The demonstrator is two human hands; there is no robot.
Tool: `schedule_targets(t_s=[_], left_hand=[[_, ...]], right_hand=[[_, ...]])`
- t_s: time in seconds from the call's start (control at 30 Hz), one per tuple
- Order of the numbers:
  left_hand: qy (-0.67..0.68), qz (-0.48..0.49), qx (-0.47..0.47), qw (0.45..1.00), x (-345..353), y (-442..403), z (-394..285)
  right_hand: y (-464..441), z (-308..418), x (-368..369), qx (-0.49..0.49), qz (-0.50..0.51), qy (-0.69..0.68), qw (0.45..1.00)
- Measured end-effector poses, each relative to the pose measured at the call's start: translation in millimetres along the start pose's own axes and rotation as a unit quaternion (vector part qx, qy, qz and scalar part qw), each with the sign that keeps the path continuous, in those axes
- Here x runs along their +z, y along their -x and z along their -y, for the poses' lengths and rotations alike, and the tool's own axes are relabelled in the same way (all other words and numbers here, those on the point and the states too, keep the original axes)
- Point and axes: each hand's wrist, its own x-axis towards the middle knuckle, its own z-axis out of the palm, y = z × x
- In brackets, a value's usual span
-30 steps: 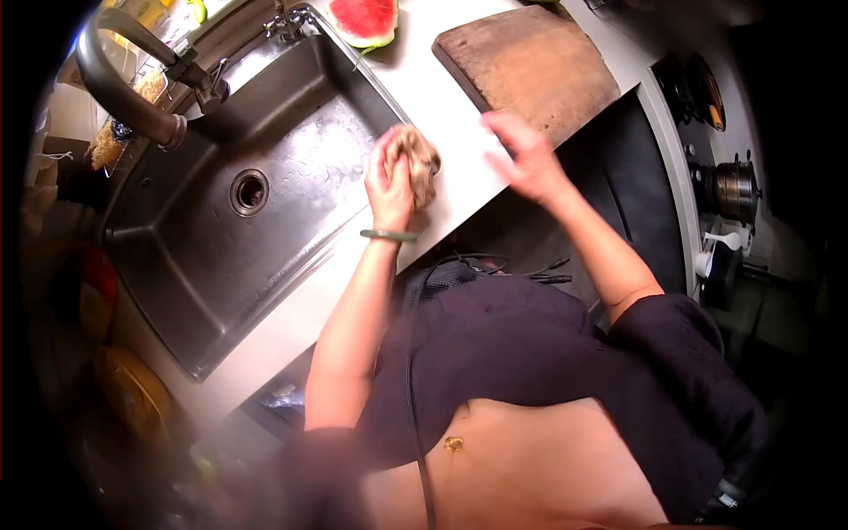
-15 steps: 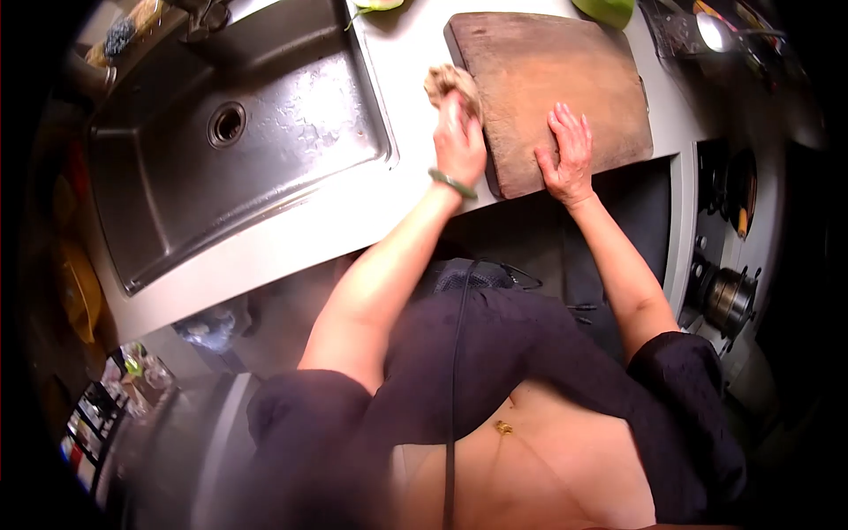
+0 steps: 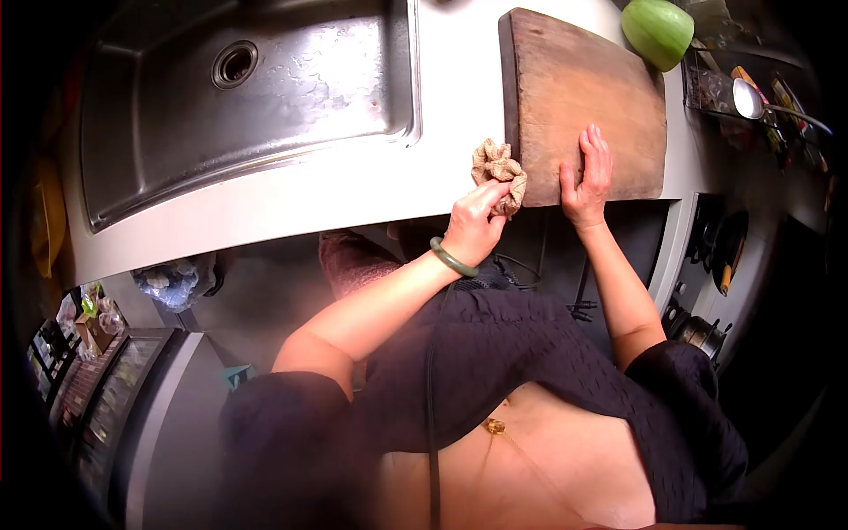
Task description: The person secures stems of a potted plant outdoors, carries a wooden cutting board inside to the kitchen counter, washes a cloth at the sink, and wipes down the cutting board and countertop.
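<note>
My left hand [image 3: 477, 223], with a green bangle [image 3: 454, 258] at its wrist, is closed on a crumpled tan cloth [image 3: 496, 165]. The cloth lies against the near left corner of a thick wooden cutting board [image 3: 579, 88], by the counter's front edge. On the board's near part my right hand [image 3: 588, 181] rests flat, fingers stretched forward and thumb apart, holding nothing. Part of the cloth is hidden under my left fingers.
A steel sink [image 3: 291, 97] with a round drain [image 3: 235, 64] is set into the white counter [image 3: 353, 185] at left. Behind the board's far right corner sits a pale green gourd or melon piece [image 3: 658, 34]. A spoon [image 3: 748, 99] lies on a rack [image 3: 711, 88] at right.
My left hand has drawn the cloth toward me along the board's left side, to its near corner. My right hand stays on the board. The view has shifted slightly.
</note>
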Motion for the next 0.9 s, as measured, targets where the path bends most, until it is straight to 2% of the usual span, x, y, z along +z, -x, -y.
schedule_targets(t_s=[0.07,0.37,0.43,0.6,0.73,0.83,0.9], left_hand=[[0.005,-0.032,-0.006,0.999,4.8,-7.0,-1.6],[0.009,-0.063,-0.014,0.998,10.2,-31.7,2.4],[-0.061,-0.114,0.005,0.992,13.5,-49.1,8.4],[-0.082,-0.16,-0.041,0.983,15.2,-123.2,22.8],[-0.057,-0.197,-0.039,0.978,14.7,-205.2,49.6],[-0.067,-0.195,-0.01,0.978,14.0,-215.2,49.0],[-0.073,-0.164,-0.003,0.984,11.9,-192.8,36.7]], right_hand=[[-0.8,0.0,-1.7,0.0,-0.003,0.003,1.0],[-3.3,-1.7,-3.5,0.008,0.01,-0.01,1.0],[-4.7,-1.3,-3.6,0.01,0.012,-0.012,1.0],[-2.9,-0.7,-4.7,0.015,0.017,-0.017,1.0],[-4.3,-2.2,-1.6,0.007,0.006,-0.013,1.0],[-6.8,0.1,1.4,0.008,-0.002,-0.009,1.0],[-9.9,1.1,5.0,0.01,-0.011,-0.005,1.0]])
